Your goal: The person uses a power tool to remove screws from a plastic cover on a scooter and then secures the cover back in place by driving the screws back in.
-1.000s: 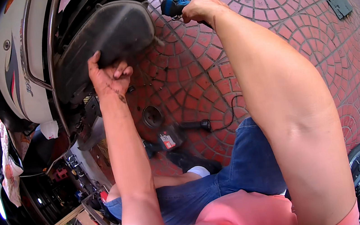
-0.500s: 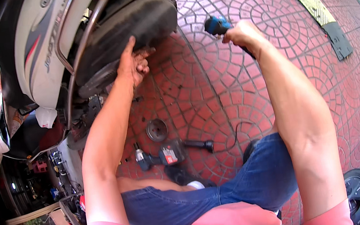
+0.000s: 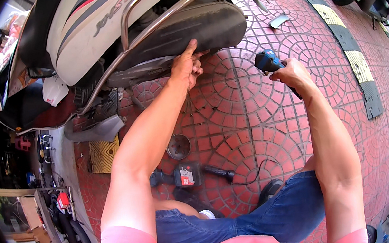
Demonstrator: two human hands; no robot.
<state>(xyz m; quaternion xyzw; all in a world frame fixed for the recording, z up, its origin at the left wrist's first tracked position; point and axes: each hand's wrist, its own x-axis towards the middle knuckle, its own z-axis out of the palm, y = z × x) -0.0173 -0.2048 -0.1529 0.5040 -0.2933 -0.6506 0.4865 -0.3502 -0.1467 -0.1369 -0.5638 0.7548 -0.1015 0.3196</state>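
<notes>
My left hand (image 3: 187, 71) is at the lower edge of the long black engine-side cover (image 3: 178, 32) of a scooter (image 3: 98, 23). Its thumb presses up on the cover's face, and the other fingers curl at the lower edge, partly hidden. In my right hand (image 3: 294, 74) is a blue and black power drill (image 3: 268, 61), closed in my fist by the handle, its head pointing left, apart from the scooter. Below my left hand, a round metal bowl (image 3: 178, 146) with small parts in it stands on the tiles.
Near my feet lie a second power tool (image 3: 188, 175), partly behind my left arm, and a black torch-like cylinder (image 3: 218, 171) with a cord. Small screws (image 3: 198, 116) are scattered nearby. A flat rectangular thing (image 3: 279, 21) lies farther off. A yellow-black ramp strip (image 3: 339, 24) runs at right.
The view has swung left, so the scooter and both hands appear farther right and slightly lower. My left hand stays at the cover's lower edge; the right still grips the drill.
</notes>
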